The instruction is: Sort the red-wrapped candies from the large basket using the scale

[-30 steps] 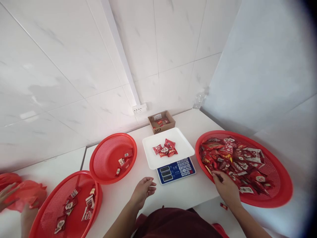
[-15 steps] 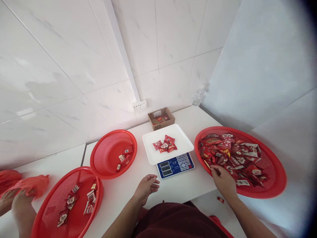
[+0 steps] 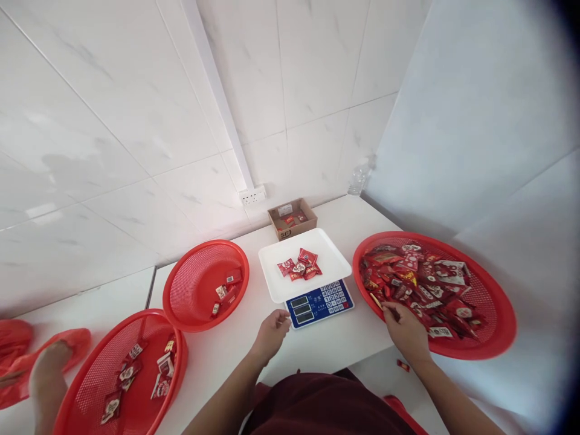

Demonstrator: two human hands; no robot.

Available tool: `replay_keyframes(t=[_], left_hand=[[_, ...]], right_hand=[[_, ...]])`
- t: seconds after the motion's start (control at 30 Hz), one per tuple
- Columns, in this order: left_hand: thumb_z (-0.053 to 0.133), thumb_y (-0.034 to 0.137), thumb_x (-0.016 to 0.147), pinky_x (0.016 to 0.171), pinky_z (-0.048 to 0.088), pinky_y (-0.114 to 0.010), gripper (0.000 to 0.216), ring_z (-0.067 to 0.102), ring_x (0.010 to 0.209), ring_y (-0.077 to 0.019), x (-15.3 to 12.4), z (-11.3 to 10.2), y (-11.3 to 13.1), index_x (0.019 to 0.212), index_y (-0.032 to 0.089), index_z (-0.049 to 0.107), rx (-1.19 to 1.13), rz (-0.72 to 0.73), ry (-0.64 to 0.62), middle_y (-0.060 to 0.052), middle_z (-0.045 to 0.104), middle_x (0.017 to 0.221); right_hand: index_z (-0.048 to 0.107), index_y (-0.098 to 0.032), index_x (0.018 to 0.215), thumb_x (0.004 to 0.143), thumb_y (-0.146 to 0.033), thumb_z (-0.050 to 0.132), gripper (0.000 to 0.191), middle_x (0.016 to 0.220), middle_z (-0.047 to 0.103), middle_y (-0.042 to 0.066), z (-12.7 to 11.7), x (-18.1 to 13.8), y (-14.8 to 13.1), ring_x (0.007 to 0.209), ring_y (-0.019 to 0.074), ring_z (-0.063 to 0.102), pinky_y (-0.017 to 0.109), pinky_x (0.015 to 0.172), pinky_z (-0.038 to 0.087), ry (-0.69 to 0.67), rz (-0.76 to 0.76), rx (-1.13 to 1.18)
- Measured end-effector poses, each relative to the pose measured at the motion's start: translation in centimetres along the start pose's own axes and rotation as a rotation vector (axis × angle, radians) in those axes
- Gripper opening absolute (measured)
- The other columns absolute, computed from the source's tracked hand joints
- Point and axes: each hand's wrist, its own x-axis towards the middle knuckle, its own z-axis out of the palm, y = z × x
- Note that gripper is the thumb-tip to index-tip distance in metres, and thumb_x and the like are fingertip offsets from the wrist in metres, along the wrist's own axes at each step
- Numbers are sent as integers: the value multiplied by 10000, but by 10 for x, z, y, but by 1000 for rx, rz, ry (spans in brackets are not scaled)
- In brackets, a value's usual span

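Note:
My left hand (image 3: 272, 331) hovers over the table in front of a digital scale (image 3: 319, 303), fingers curled in and no object showing in them. On the scale's white tray (image 3: 272, 284) lie several red-wrapped sweets (image 3: 299, 267) in a small heap. At the near left rim of a large red basket (image 3: 502, 329), my right hand (image 3: 405, 329) pinches the end of a thin yellow strip (image 3: 376, 300); its kind is unclear. This basket holds a big pile of mostly red snack packets (image 3: 430, 290).
Left of the scale stand two red baskets, a smaller one (image 3: 181, 290) and a bigger one (image 3: 90, 374), each with several packets. Behind is a cardboard box (image 3: 296, 229) beneath a socket (image 3: 252, 195). A clear bottle (image 3: 360, 176) stands in the corner. Another person's hand (image 3: 54, 356) touches red plastic bags (image 3: 77, 345).
My left hand has turned slightly and its fingers have curled in more. My right hand stays at the basket rim. The other person's hand has shifted on the plastic bag. The view has moved a little.

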Motion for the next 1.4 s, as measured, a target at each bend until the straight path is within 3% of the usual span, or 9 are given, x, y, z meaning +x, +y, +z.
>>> replay_keyframes(t=[0.1,0.2,0.5,0.67,0.87,0.97,1.13,1.4], left_hand=[[444,292,820,850,411,-349,264,544,951,-222,23,0,15,1034,203,571,381,221,42,-80,625,1003],[476,275,809,976,330,-392,311,429,1148,-260,48,2,32,1107,217,547,581,338,35,-84,581,1156],[496,236,792,1068,198,-441,398,238,1311,-276,87,17,45,1184,175,470,751,383,-26,-114,426,1342],[495,245,791,1084,179,-432,452,220,1329,-271,87,13,39,1233,168,442,777,380,-36,-106,385,1388],[474,282,802,1080,208,-409,399,290,1294,-256,82,7,35,1189,188,500,757,446,-39,-82,460,1333],[490,311,797,1096,166,-419,505,228,1331,-258,88,14,42,1282,189,421,760,483,-52,-76,366,1411],[463,442,811,1107,72,-468,607,74,1376,-272,107,31,57,1363,234,322,854,490,-186,-43,224,1484],[395,541,819,1108,18,-470,633,69,1378,-264,106,27,51,1364,223,335,929,538,-250,-65,312,1448]], right_hand=[[618,-187,836,706,-401,408,327,903,681,101,0,0,0,842,234,613,350,761,455,1,8,-5],[623,-189,830,703,-403,415,324,889,685,99,0,0,1,832,236,615,352,749,457,6,-11,2],[618,-200,806,706,-411,408,313,872,683,90,0,0,2,813,235,617,357,729,464,24,-47,12],[611,-203,804,711,-407,412,300,876,683,89,-1,0,0,820,235,616,356,732,465,15,-53,11],[601,-194,821,721,-400,398,306,899,676,101,0,0,1,845,240,611,363,754,462,-7,-42,-3],[601,-191,817,719,-404,395,312,899,675,107,0,0,1,841,242,608,367,754,460,-6,-45,-11],[598,-203,786,711,-408,401,294,858,675,97,-1,0,-2,820,238,608,366,746,465,21,-59,15],[609,-201,807,718,-399,413,293,861,677,94,-1,-1,0,816,235,613,356,739,469,29,-73,17]])
